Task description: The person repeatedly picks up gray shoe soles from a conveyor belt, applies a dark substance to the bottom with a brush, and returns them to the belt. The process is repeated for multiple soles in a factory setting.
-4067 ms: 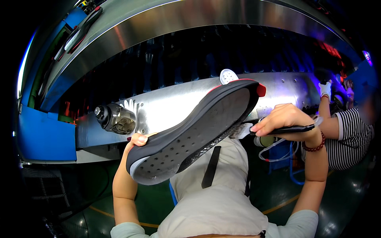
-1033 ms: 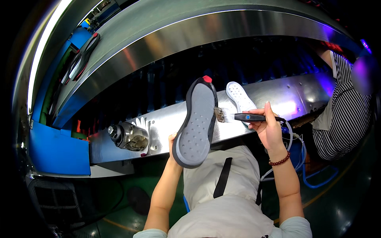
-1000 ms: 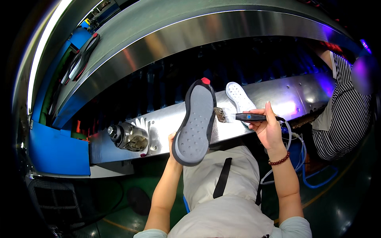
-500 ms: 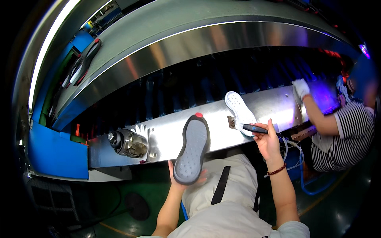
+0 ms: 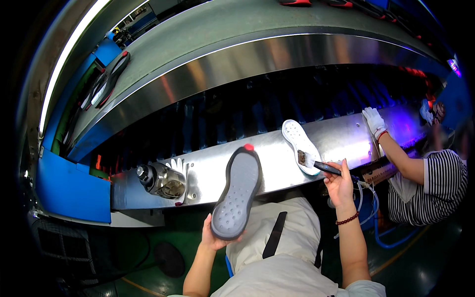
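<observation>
My left hand grips the heel end of a dark grey shoe sole, its dimpled inner face turned up and a red tip at the toe. In my right hand is a brush with a black handle, the fingers closed round the handle's end. The brush's brown bristles lie over the lower half of a white shoe sole; whether they touch it I cannot tell. That white sole rests on the metal ledge, past my right hand.
At the ledge's left stands a clear bottle with a black top, beside a white glove. Beyond is a green conveyor belt carrying several soles. A co-worker in a striped shirt sits at right, one gloved hand on the ledge.
My right hand has moved the brush slightly right and down over the white sole. The grey sole has shifted a little down and left. More soles show on the belt at upper right.
</observation>
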{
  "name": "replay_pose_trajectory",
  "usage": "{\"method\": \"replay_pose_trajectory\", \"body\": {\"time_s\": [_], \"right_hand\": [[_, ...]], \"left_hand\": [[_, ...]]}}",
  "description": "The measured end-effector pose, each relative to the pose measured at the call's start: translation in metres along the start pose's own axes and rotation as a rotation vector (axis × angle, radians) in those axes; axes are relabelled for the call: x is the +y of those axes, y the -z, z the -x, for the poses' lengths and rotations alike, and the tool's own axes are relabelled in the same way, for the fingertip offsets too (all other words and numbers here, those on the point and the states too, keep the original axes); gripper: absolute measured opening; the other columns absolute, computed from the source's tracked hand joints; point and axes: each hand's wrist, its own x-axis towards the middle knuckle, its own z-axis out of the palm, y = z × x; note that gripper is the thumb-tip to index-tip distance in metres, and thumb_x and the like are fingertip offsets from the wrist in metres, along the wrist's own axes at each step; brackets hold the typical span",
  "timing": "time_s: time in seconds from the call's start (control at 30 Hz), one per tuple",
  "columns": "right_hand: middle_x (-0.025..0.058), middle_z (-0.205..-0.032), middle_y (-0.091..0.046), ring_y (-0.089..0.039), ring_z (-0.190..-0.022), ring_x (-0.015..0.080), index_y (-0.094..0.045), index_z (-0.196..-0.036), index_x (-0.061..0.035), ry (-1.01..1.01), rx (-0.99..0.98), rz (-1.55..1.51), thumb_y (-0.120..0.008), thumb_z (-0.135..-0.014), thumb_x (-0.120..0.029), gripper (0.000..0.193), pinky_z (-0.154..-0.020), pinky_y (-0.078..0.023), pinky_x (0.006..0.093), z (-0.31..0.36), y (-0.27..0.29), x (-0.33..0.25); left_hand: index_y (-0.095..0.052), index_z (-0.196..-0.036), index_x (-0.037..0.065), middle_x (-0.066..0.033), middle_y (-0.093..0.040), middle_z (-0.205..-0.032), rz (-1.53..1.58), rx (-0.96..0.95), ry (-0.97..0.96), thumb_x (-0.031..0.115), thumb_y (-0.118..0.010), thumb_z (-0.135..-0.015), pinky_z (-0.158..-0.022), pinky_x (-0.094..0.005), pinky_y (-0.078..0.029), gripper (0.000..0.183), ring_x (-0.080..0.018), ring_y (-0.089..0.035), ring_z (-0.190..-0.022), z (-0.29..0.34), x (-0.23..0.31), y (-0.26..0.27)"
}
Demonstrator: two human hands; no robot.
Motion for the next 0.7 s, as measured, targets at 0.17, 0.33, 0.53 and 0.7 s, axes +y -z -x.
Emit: {"method": "replay_pose_trajectory", "body": {"time_s": [0.17,0.33,0.53,0.7], "right_hand": [[0.0087,-0.09,-0.061,-0.053,-0.069,0.0113,-0.056,-0.094,-0.0008,0.042,0.082,-0.03,-0.042,-0.089,-0.043,0.044,-0.058,-0.04,0.0215,-0.009,0.015,0.001],[0.0081,-0.09,-0.061,-0.052,-0.067,0.0102,-0.056,-0.091,-0.0035,0.029,0.098,-0.053,-0.042,-0.089,-0.042,0.041,-0.056,-0.04,0.0208,-0.016,0.018,0.006],[0.0118,-0.092,-0.061,-0.051,-0.063,0.0118,-0.056,-0.09,-0.0002,0.012,0.05,-0.075,-0.04,-0.09,-0.04,0.042,-0.056,-0.041,0.0218,-0.016,-0.001,0.01],[0.0137,-0.095,-0.059,-0.052,-0.066,0.0152,-0.054,-0.093,0.0019,0.002,0.109,-0.062,-0.039,-0.09,-0.041,0.045,-0.06,-0.042,0.0258,-0.019,0.014,0.006]], "left_hand": [[-0.029,-0.133,0.011,-0.0166,-0.037,-0.13,-0.412,-0.212,-0.217,0.057,-0.048,-0.073,-0.07,-0.0678,-0.041,0.078,-0.0436,-0.045,-0.108,0.023,0.044,-0.054],[-0.028,-0.133,0.01,-0.0216,-0.035,-0.128,-0.366,-0.737,-0.372,0.056,-0.032,-0.082,-0.079,-0.056,-0.045,0.068,-0.047,-0.041,-0.109,-0.036,0.102,-0.235],[-0.009,-0.135,-0.001,-0.0238,-0.011,-0.139,0.313,-0.522,-0.659,0.062,-0.024,-0.083,-0.102,-0.0504,-0.025,0.083,-0.0414,-0.015,-0.128,-0.176,0.244,-0.364],[-0.018,-0.133,0.0,-0.0183,-0.015,-0.14,0.145,-0.032,-0.899,0.045,-0.033,-0.086,-0.105,-0.0405,-0.017,0.068,-0.0274,-0.02,-0.129,-0.237,0.228,-0.437]]}}
